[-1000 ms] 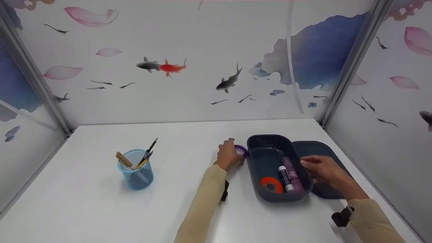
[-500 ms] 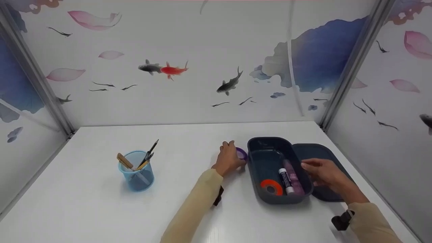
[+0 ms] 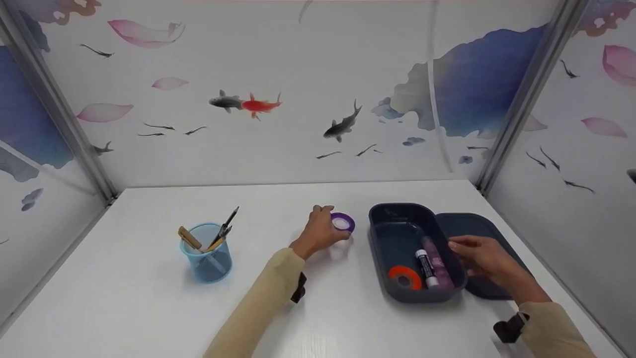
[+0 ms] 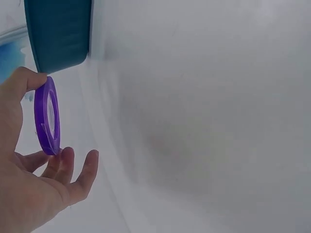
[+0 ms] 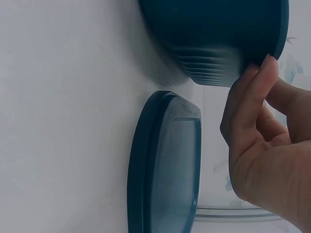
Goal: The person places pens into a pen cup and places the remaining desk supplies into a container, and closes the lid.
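Observation:
My left hand (image 3: 317, 232) pinches a purple roll of tape (image 4: 42, 116) between thumb and fingers, to the left of a dark blue box (image 3: 417, 297). In the left wrist view the roll stands on edge in the grip. My right hand (image 3: 483, 257) touches the box's right side with extended fingers (image 5: 265, 77), their tips right at the rim. Inside the box lie an orange roll of tape (image 3: 397, 272), a glue stick (image 3: 426, 267) with a white cap and a long, translucent purple item (image 3: 438, 266).
The box's dark blue lid (image 3: 472, 223) lies flat to the right, partly behind the box and right hand. A light blue mesh pen cup (image 3: 214, 268) holding a pencil and several other tools stands at the left. Patterned panels (image 3: 278, 149) enclose the white table.
My left hand has moved left with the purple tape, from right beside the box to a gap away from it. The right hand stays at the box's side.

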The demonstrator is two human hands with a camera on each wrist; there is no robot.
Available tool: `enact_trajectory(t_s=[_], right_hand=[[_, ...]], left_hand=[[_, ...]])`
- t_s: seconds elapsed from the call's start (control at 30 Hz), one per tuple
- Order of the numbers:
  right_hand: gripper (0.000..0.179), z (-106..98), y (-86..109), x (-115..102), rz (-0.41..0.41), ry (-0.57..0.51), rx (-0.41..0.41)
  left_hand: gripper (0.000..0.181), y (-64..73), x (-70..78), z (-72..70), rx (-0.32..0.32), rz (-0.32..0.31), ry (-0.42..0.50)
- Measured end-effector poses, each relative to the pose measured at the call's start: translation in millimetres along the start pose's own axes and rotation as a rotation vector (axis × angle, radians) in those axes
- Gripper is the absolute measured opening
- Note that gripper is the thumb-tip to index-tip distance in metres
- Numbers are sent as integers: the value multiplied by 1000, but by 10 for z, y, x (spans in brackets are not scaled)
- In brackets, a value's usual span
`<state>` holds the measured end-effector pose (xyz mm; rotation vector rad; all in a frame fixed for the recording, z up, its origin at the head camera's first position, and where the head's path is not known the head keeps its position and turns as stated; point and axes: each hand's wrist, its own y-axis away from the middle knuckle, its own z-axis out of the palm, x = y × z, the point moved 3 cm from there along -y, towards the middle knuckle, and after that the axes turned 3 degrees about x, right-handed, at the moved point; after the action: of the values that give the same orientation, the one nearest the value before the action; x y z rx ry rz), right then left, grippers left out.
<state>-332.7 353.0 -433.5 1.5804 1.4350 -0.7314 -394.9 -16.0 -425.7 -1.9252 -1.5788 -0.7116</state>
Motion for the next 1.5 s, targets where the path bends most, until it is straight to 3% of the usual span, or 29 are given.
enact_trajectory(t_s=[0.23, 0.47, 0.67, 1.13, 1.5], right_hand=[[71, 7, 6, -12, -6, 9, -6], [71, 3, -4, 14, 7, -26, -2], [71, 13, -16, 20, 0, -24, 4], [70, 18, -3, -10, 9, -17, -1], [71, -2, 21, -37, 8, 12, -1]], left_hand=[[82, 100, 63, -115, 4, 68, 7], [79, 202, 231, -208, 4, 161, 81], [75, 264, 363, -255, -12, 206, 106], [70, 329, 648, 31, -60, 268, 55], [73, 309, 770, 332, -58, 193, 44]])
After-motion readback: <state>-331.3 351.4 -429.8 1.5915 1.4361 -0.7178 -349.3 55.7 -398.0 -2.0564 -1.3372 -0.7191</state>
